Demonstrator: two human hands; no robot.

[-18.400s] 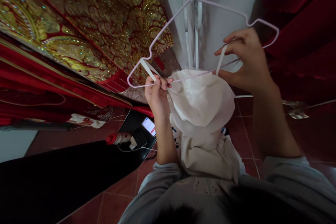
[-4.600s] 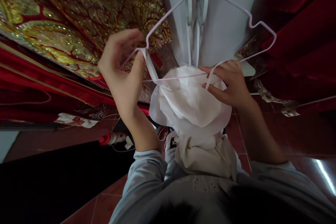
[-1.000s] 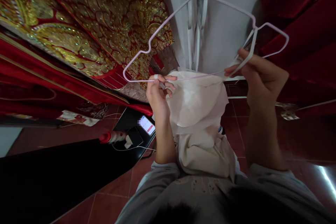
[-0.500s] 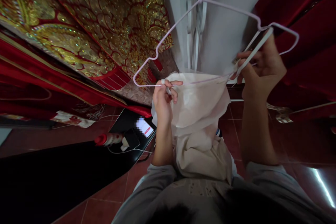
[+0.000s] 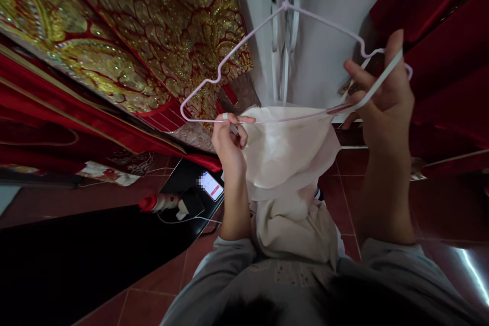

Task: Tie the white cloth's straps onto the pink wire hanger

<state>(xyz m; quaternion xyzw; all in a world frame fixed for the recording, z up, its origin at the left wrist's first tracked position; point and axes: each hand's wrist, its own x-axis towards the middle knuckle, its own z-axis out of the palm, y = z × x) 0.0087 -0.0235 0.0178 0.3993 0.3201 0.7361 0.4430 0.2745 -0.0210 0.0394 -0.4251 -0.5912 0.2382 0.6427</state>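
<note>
Cloth, pale and loosely folded, hangs just below the hanger, its upper edge lying along the lower bar and more of it bunched nearer my body. The hanger's right side is the further along: a thin white strap rises from the cloth to the shoulder near the right notch. My right hand has its fingers apart, stretching that loop, so I judge it only partly settled; my fingers hide where it meets the end of the hanger, and I can't tell whether it would sit there by itself.

On the hanger's left side less is done. A white band is round a finger of my left hand at the lower bar, rather than over the left notch. Those fingers are half curled, one reaching along the bar; the thumb is hidden, so I can't tell whether they're pinching anything.

Left of the hanger is gold-patterned red fabric; below it and to the left, a lit phone and a red-capped bottle rest on a black surface
</note>
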